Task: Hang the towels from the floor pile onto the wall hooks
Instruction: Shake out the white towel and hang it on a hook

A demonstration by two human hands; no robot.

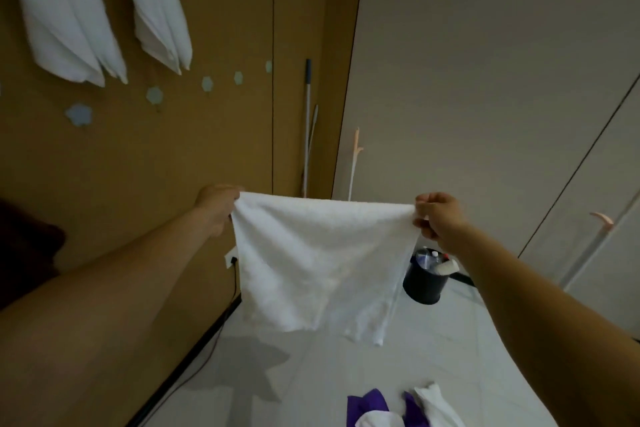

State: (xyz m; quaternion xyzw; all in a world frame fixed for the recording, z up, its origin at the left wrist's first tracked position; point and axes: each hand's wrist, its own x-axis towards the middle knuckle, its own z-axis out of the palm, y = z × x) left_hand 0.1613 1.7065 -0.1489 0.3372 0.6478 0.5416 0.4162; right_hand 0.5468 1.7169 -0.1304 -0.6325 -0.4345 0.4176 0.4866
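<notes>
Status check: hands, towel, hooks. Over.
Left hand and right hand each pinch a top corner of white towel, spread between them. Two hung towels up left; empty hooks lower right of them. Nothing blocking the hooks.

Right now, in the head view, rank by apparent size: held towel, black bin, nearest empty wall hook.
1. held towel
2. black bin
3. nearest empty wall hook
The bin stands farther away, so this is apparent size only.

Two hung towels (pixel 69 17) run off the top edge, smeared with blur. The pile (pixel 398 409) is clipped by the bottom edge. The held towel (pixel 318 260) covers fingertips of the left hand (pixel 216 208) and part of the bin (pixel 424 284), whose contents are too small to tell.
</notes>
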